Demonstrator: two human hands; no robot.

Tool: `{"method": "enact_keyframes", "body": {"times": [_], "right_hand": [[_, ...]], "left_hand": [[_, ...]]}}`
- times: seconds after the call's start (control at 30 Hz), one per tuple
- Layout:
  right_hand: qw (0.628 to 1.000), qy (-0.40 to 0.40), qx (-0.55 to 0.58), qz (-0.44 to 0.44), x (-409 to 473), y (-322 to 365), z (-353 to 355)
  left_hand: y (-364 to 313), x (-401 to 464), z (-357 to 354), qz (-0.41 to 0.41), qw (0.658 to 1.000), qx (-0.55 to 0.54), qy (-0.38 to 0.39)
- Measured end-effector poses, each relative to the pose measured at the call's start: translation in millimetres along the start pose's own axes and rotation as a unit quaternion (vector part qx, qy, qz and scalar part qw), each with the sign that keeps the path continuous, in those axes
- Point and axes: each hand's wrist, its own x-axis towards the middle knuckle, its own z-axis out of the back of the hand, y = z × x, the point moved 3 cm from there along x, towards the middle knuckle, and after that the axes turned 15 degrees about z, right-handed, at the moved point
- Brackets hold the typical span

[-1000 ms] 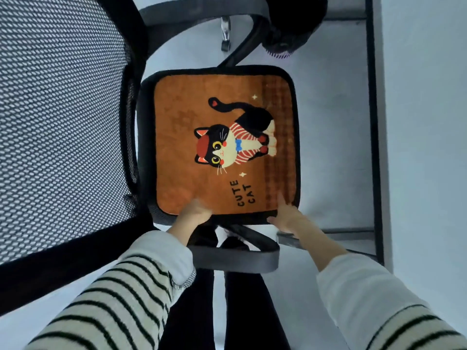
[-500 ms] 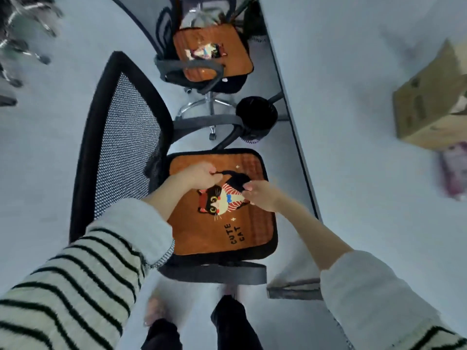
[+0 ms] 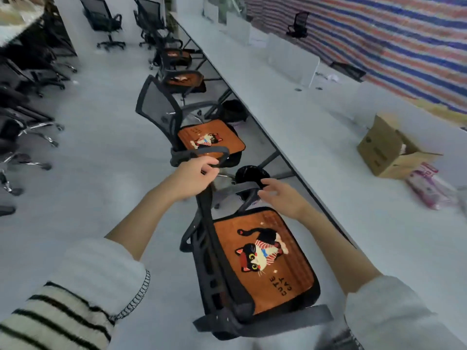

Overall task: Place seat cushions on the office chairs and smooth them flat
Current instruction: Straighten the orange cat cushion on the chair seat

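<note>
From the head camera, an orange cat cushion [image 3: 262, 258] lies flat on the seat of the nearest office chair [image 3: 209, 269]. Both hands are raised above it: the left hand [image 3: 194, 176] with fingers loosely curled and holding nothing, the right hand [image 3: 280, 195] with fingers relaxed near the far armrest [image 3: 237, 187]. Another cushion [image 3: 211, 138] lies on the next chair [image 3: 156, 109] beside the long white desk [image 3: 328, 147].

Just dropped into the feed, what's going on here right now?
A person is fitting orange cat cushions onto a row of office chairs beside a long white desk. The nearest cushion already lies flat on its seat, and three chairs farther along the row carry cushions too, the next one here. Both hands are off the cushion: the left hand and the right hand are raised near the chair's back and armrest, fingers loosely curled, holding nothing clearly. A cardboard box sits open on the desk.
</note>
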Motion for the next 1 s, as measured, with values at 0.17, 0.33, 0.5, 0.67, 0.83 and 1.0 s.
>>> {"method": "enact_keyframes", "body": {"times": [0.17, 0.33, 0.5, 0.67, 0.83, 1.0], "right_hand": [[1.0, -0.016, -0.012, 0.011, 22.0, 54.6, -22.6], [0.999, -0.034, -0.01, 0.005, 72.8, 77.0, -35.1], [0.998, -0.064, -0.005, 0.0, 131.7, 74.7, -44.1], [0.995, -0.091, 0.009, -0.035, 230.0, 61.4, -37.9], [0.996, -0.062, -0.008, -0.056, 330.8, 64.0, -39.2], [0.995, -0.051, 0.009, -0.09, 427.7, 52.1, -44.3]], "left_hand": [[51.0, 6.9, 56.8, 0.004, 1.0, -0.023, -0.019], [92.0, 48.9, 81.4, 0.018, 0.999, -0.038, -0.013], [127.1, 107.1, 93.3, 0.021, 0.999, -0.023, 0.02], [140.5, 218.2, 133.2, 0.019, 0.999, -0.007, 0.042], [140.2, 312.4, 159.9, 0.008, 0.997, 0.003, 0.079], [161.9, 403.3, 182.4, 0.03, 0.993, 0.011, 0.111]]}}
